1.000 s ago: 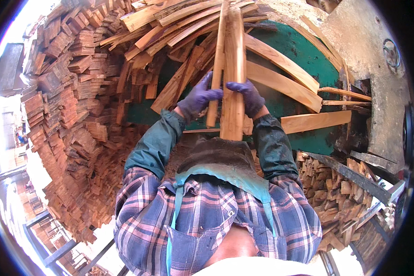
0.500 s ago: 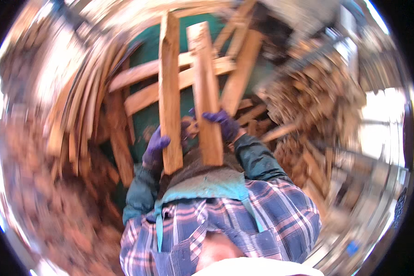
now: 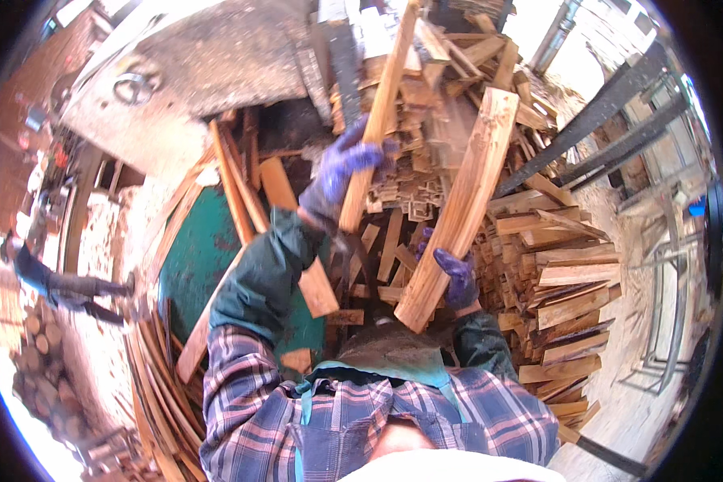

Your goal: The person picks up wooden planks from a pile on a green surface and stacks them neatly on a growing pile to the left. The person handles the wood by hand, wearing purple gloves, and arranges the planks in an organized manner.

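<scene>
Pale narrow wooden slat (image 3: 385, 100): clamped in the fingers of your purple-gloved left hand (image 3: 339, 175); your purple-gloved right hand (image 3: 458, 279) clamps a broad, brown-streaked wooden plank (image 3: 463, 201), both gripped toward near ends, perhaps for control, right of the green table (image 3: 194, 261).

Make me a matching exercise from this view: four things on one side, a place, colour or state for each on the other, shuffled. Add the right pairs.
Things
1. Left hand
2. Round handwheel
3. Right hand
4. Tabletop

Descriptions
A. Green
B. Holding the wider wood
C. Holding the narrower wood
D. At the picture's upper left, on a pale panel

Right pairs: 1-C, 2-D, 3-B, 4-A
</scene>
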A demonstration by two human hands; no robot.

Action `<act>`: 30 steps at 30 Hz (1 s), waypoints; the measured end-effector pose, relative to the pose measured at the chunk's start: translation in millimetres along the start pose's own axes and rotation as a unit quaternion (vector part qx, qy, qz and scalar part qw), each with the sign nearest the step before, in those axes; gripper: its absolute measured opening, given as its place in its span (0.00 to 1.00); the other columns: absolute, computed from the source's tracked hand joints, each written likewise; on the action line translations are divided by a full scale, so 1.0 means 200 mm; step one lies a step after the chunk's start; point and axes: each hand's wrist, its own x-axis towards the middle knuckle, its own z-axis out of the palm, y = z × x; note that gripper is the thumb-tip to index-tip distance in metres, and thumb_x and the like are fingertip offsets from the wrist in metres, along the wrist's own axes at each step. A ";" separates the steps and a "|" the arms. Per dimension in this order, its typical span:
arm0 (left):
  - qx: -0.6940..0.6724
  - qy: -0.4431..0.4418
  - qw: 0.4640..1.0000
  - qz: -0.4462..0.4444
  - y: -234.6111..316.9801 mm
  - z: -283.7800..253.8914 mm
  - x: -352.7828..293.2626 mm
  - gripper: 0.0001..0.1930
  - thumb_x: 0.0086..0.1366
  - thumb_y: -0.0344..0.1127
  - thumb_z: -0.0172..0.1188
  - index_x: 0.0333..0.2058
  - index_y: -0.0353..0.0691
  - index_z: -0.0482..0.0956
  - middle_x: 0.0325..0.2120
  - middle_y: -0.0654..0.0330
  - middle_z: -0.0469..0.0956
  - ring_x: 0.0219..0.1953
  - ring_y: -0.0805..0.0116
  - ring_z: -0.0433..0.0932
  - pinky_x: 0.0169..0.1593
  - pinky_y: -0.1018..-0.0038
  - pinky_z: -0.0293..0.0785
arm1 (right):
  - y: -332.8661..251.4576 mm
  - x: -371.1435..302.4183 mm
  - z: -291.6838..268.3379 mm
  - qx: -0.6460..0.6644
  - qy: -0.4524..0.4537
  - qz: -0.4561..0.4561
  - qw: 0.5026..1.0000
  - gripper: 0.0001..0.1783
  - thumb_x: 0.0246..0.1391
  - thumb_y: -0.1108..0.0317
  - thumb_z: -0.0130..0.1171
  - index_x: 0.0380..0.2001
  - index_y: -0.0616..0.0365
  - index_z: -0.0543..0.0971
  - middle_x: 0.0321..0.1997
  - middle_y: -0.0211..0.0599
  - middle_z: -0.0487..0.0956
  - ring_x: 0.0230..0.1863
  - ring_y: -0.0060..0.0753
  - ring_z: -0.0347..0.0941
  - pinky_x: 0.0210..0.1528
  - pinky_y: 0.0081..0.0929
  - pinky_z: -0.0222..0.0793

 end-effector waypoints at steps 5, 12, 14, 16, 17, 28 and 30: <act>-0.136 -0.047 0.990 -0.003 0.00 0.00 0.91 0.24 0.67 0.44 0.65 0.54 0.34 0.76 0.43 0.50 0.84 0.40 0.59 0.85 0.43 0.64 0.85 | -0.04 -0.14 -0.50 0.031 0.088 -0.059 0.994 0.44 0.44 0.64 0.74 0.64 0.64 0.70 0.58 0.48 0.79 0.51 0.42 0.79 0.58 0.41 0.79; 0.058 0.056 0.996 -0.024 -0.32 -0.26 1.09 0.19 0.74 0.41 0.53 0.57 0.36 0.76 0.50 0.48 0.82 0.52 0.55 0.82 0.55 0.59 0.78 | -0.50 -0.10 -1.65 -0.161 0.360 -0.104 0.913 0.34 0.62 0.49 0.64 0.61 0.65 0.74 0.55 0.45 0.78 0.52 0.41 0.75 0.63 0.34 0.68; 0.258 0.094 0.960 0.056 -0.58 -0.21 0.71 0.20 0.73 0.42 0.57 0.56 0.36 0.78 0.49 0.50 0.83 0.50 0.59 0.82 0.54 0.62 0.78 | -0.76 0.06 -1.99 -0.087 0.201 -0.081 0.972 0.33 0.67 0.44 0.53 0.59 0.65 0.76 0.58 0.46 0.79 0.59 0.45 0.75 0.67 0.39 0.66; 0.381 0.133 0.913 0.052 -0.81 -0.09 0.27 0.20 0.71 0.44 0.60 0.55 0.37 0.80 0.47 0.52 0.84 0.48 0.64 0.82 0.54 0.66 0.79 | -0.82 0.19 -2.19 -0.035 0.265 -0.060 0.962 0.36 0.68 0.40 0.48 0.57 0.66 0.77 0.58 0.51 0.80 0.60 0.51 0.76 0.68 0.51 0.68; 0.356 0.136 0.923 0.044 -0.88 -0.05 0.07 0.20 0.70 0.44 0.62 0.54 0.37 0.81 0.46 0.53 0.84 0.46 0.66 0.82 0.54 0.67 0.79 | -0.76 0.32 -2.21 -0.047 0.322 -0.058 0.944 0.35 0.68 0.40 0.44 0.57 0.60 0.78 0.56 0.49 0.81 0.59 0.48 0.77 0.72 0.51 0.63; 0.481 0.543 0.685 -0.068 -0.83 -0.73 -0.78 0.61 0.48 0.62 0.79 0.69 0.27 0.57 0.62 0.35 0.71 0.58 0.45 0.78 0.60 0.60 0.75 | 0.98 0.51 -0.30 -0.291 -0.239 0.261 0.889 0.38 0.63 0.65 0.63 0.72 0.56 0.60 0.65 0.41 0.73 0.63 0.35 0.72 0.62 0.35 0.73; 0.399 0.558 0.706 -0.177 -0.90 -0.83 -0.65 0.55 0.49 0.55 0.80 0.66 0.28 0.61 0.55 0.37 0.77 0.55 0.46 0.80 0.57 0.60 0.77 | 1.11 0.29 -0.15 -0.278 -0.173 0.309 0.893 0.39 0.56 0.64 0.72 0.68 0.56 0.67 0.63 0.37 0.76 0.59 0.34 0.75 0.56 0.33 0.74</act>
